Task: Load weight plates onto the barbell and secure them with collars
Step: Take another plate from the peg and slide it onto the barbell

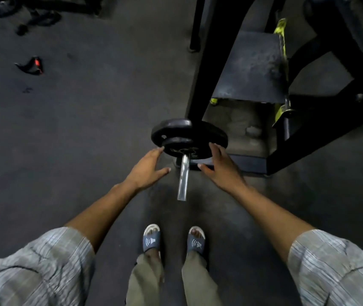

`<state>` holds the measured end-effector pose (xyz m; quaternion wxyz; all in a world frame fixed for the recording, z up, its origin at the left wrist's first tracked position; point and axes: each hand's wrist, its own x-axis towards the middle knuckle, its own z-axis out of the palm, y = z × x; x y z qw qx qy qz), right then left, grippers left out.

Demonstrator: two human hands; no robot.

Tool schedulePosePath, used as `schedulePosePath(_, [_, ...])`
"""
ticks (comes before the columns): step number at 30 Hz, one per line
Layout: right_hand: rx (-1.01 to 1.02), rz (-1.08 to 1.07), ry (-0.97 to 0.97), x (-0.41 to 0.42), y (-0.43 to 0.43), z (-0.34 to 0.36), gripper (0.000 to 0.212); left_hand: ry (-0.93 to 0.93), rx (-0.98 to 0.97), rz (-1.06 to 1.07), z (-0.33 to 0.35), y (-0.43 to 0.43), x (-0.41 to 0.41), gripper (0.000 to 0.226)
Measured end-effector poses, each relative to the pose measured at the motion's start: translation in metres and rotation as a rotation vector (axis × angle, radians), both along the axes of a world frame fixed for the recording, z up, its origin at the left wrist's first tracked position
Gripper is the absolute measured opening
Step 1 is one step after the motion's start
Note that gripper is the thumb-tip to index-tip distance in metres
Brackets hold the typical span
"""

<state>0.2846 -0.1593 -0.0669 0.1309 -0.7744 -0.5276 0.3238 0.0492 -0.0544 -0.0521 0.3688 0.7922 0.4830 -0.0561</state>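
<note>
Weight plates on the barbell sleeve, a hand either side, rack frame just behind.

your barbell sleeve is bare polished metal with a bright sheen, and the weight plates look like dull black cast iron. your floor is matt, scuffed grey rubber; your sleeves are striped woven cloth.

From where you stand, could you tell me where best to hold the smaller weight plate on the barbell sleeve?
Probably the smaller weight plate by its rim at opposite edges, one hand from each side. It faces you on the barbell sleeve, which blocks its centre.
</note>
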Motion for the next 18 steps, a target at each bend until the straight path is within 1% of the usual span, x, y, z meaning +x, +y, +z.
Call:
schedulePosePath(2, [0.027,-0.019,-0.036,-0.003,0.009,-0.015,0.081,-0.036,0.002,0.026,-0.014,0.013,0.012,0.084])
schedulePosePath(5, [0.088,-0.062,-0.112,-0.011,0.014,-0.033,0.078,-0.109,0.003,0.089,-0.027,0.024,0.027,0.078])
schedulePosePath(7, [0.136,-0.1,-0.15,-0.014,0.017,-0.041,0.074,-0.124,-0.01,0.119,-0.037,0.03,0.031,0.076])
schedulePosePath(11, [0.17,-0.164,-0.206,-0.022,0.026,-0.044,0.068,-0.139,0.018,0.138,-0.046,0.041,0.03,0.061])
schedulePosePath(15, [0.152,-0.156,-0.242,-0.029,0.022,-0.046,0.067,-0.165,0.102,0.113,-0.051,0.043,0.024,0.048])
schedulePosePath(18, [0.146,-0.136,-0.238,-0.028,0.018,-0.043,0.062,-0.132,0.135,0.048,-0.051,0.044,0.02,0.044])
